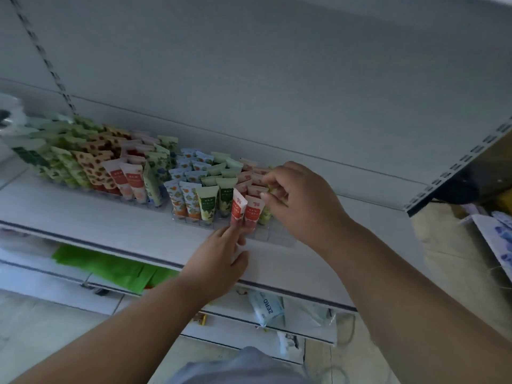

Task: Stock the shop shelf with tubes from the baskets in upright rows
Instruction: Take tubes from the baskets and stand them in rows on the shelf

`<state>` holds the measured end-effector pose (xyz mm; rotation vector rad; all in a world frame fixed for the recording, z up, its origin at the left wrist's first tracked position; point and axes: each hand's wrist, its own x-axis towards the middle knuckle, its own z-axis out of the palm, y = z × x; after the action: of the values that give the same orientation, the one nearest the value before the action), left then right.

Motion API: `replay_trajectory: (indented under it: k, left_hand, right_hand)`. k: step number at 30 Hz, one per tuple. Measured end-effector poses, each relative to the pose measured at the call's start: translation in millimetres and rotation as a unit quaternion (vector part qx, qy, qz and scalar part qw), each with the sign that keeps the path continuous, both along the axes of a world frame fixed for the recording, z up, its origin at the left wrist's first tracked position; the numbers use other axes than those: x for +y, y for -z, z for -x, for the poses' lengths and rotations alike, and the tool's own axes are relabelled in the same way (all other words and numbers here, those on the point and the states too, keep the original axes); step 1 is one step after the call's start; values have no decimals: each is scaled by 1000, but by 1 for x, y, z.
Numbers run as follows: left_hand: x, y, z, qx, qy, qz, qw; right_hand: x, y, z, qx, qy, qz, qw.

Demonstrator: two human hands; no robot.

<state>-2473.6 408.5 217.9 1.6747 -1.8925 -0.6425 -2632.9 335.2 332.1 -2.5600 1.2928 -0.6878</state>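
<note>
We see tubes (194,199) standing cap-down in upright rows on the white shelf (110,217), sorted by pattern: green, strawberry, blue-orange, red. At the front, one red tube (237,207) tilts left, touching a straighter red neighbour (252,212).

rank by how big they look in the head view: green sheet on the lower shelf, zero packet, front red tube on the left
1. green sheet, largest by far.
2. zero packet.
3. front red tube.
The packet and tube look close in size, and they sit at different distances from the camera, so their order is unsure.
</note>
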Motion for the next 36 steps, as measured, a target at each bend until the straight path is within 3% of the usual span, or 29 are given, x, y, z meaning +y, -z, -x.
replay_trajectory:
  k: [7,12,17,24,29,36]
  left_hand:
    - [49,-18,-31,-9,-134,42,990]
    - [94,-36,-93,-5,-238,54,970]
    - [149,-41,-196,-2,-290,74,954]
    - [211,-67,-375,-37,-352,81,932]
    - [176,-85,-460,-76,-303,76,947]
    - [91,-73,-528,-64,-261,83,960]
  right_hand:
    - [20,-2,-47,-70,-130,-13,989]
    - [49,-10,-124,-62,-205,-23,977]
    - [82,-14,-238,-65,-261,-29,963]
    - [112,-14,-397,-81,-251,-75,962]
    - [89,-6,-456,-80,-202,-95,971]
    - [18,2,-521,-106,-159,-99,977]
